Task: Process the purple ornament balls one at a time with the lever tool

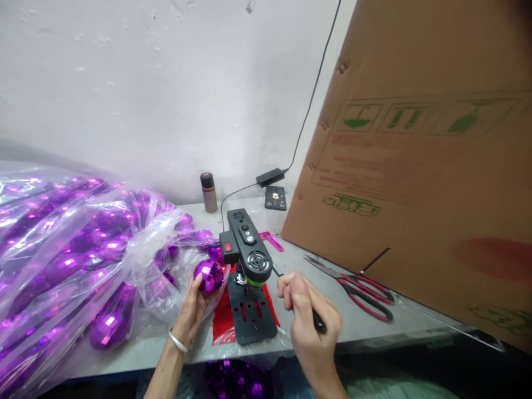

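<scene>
A faceted purple ball (209, 276) is held in the left hand (195, 307), the fingers curled about its near side. The right hand (313, 316) is closed in a fist around a black-handled rod (320, 322), whose metal shaft runs toward the black vented machine (249, 246) between the hands; whether it is fixed there cannot be told. The ball is positioned just left of the machine, near the edge of a red sheet (221, 321) laid under the slotted base plate (254, 321). To the left of the left hand, a clear plastic bag (143, 249) of purple ornaments is noted; to the right of the right hand, red-and-black-handled scissors (366, 293) are found. The step in hand is judged to be handling of the ball at the machine. For the next move, a steady left hold and controlled guidance of the rod appear to be required.
</scene>
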`<state>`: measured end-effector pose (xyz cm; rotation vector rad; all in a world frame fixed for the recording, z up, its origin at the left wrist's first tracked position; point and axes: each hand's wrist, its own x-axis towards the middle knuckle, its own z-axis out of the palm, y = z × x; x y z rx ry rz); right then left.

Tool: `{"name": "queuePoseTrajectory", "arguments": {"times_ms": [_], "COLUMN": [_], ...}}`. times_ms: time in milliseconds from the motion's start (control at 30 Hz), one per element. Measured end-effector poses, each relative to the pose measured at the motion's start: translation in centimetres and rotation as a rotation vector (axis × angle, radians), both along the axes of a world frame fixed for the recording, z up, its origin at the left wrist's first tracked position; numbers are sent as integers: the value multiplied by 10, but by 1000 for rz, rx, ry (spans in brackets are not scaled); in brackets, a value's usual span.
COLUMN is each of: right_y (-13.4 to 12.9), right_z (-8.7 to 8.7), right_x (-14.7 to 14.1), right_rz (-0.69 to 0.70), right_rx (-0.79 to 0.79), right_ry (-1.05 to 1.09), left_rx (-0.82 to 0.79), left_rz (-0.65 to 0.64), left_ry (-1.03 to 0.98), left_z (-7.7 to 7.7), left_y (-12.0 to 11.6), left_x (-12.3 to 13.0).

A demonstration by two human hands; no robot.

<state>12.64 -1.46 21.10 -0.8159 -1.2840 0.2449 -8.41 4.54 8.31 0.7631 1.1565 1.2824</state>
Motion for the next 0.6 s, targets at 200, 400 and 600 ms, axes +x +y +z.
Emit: {"name": "queuePoseTrajectory", "arguments": {"times_ms": [200,400,600], "right_y": [0,-2,-7], "right_z": [0,-4,-12], "right_x": [1,3,5], "right_rz": [-8,11,29], "right_rx": [-8,-22,-45], "right_ry": [-22,-27,-45], "left_rx": [22,239,449], "left_rz": [28,-108,-139], "left_ry": [55,582,751], "left_z": [-19,-46,-59], "left_y": [-27,-41,-45], "left_x": [29,44,48]}}
